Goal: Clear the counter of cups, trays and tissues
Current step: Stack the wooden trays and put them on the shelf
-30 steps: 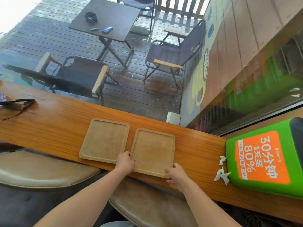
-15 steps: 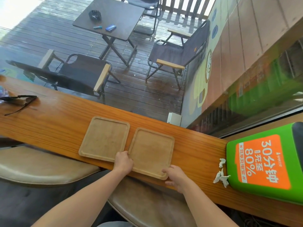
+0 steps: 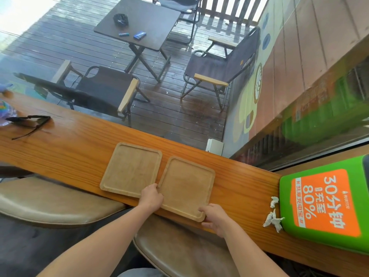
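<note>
Two square wooden trays lie side by side on the long wooden counter (image 3: 75,140). The left tray (image 3: 130,169) is flat and untouched. My left hand (image 3: 151,198) grips the near left corner of the right tray (image 3: 186,186), and my right hand (image 3: 214,217) holds its near right corner. The right tray overhangs the counter's near edge slightly. Crumpled white tissues (image 3: 272,218) lie on the counter to the right, against a green box. No cups are in view.
A green and orange box (image 3: 323,204) stands at the counter's right end. Black sunglasses (image 3: 28,121) lie at the far left beside a colourful object (image 3: 6,112). Padded stools (image 3: 52,204) sit below the near edge. A window runs along the far side.
Both hands stay on the right tray's near corners. The right tray has shifted slightly toward the left tray.
</note>
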### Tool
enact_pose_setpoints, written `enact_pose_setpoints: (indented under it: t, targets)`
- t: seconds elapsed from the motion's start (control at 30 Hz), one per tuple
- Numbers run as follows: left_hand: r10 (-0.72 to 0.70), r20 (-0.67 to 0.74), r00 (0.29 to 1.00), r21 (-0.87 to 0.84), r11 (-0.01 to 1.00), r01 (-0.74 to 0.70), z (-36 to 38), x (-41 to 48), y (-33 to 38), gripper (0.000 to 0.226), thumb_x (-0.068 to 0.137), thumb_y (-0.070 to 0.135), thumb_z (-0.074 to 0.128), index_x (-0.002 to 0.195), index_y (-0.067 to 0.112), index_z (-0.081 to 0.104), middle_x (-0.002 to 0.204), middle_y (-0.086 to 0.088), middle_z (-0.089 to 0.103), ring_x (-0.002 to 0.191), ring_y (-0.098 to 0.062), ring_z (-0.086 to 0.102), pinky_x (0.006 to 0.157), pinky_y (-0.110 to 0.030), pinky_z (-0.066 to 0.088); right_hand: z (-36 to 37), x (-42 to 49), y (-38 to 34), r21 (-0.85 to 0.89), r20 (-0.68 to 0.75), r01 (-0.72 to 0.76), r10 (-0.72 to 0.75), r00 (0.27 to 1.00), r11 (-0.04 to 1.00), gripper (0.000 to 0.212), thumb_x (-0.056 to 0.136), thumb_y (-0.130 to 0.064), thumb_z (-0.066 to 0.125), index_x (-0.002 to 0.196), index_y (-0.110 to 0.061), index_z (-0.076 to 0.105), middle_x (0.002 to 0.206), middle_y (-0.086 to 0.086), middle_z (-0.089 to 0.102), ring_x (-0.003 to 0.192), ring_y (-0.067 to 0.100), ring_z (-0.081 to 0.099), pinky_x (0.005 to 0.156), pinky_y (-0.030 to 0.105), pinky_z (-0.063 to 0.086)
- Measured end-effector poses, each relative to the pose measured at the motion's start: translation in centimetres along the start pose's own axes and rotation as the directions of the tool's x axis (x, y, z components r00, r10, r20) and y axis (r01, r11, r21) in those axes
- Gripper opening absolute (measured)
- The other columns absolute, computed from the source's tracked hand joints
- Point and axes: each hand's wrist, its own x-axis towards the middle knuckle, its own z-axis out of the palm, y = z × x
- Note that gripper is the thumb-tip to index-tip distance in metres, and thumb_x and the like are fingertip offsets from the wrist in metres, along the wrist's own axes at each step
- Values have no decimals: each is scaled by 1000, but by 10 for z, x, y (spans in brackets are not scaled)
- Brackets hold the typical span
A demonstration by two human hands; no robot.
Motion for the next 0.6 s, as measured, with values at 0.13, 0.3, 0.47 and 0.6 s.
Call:
enact_pose_setpoints:
  t: [0.13,0.3,0.47,0.6]
  targets:
    - [-8,40,999,-25,1000,9,-10,4,-2,50,95,14,55,144,10,45,142,-11,52,129,-28,50,107,-39,44,-4,-6,-6,-35,12,-15,15,1000,999,58,95,-17,61,146,-5,37,156,11,34,134,31,43,88,39,55]
    - [-15,91,996,-91,996,24,-32,14,-8,41,94,16,56,134,14,53,131,-9,60,118,-26,58,97,-35,49,-1,-13,-26,-269,-230,42,-107,967,962,63,96,-24,55,150,-6,29,154,12,35,133,32,43,99,39,48]
    - [9,-39,999,-94,995,-13,-59,23,-17,24,95,18,54,118,16,60,114,-6,62,88,-18,59,68,-26,49,36,-17,-64,-317,-148,237,-295,944,918,42,99,-23,49,138,-9,49,130,8,57,113,26,59,96,38,52]
    - [40,-123,992,-51,998,-46,-81,34,-32,26,95,15,50,119,12,60,114,-11,63,89,-21,58,64,-27,46,91,-23,-87,-147,95,220,-208,974,964,36,100,-18,48,135,-8,51,107,7,64,94,22,67,77,33,60]
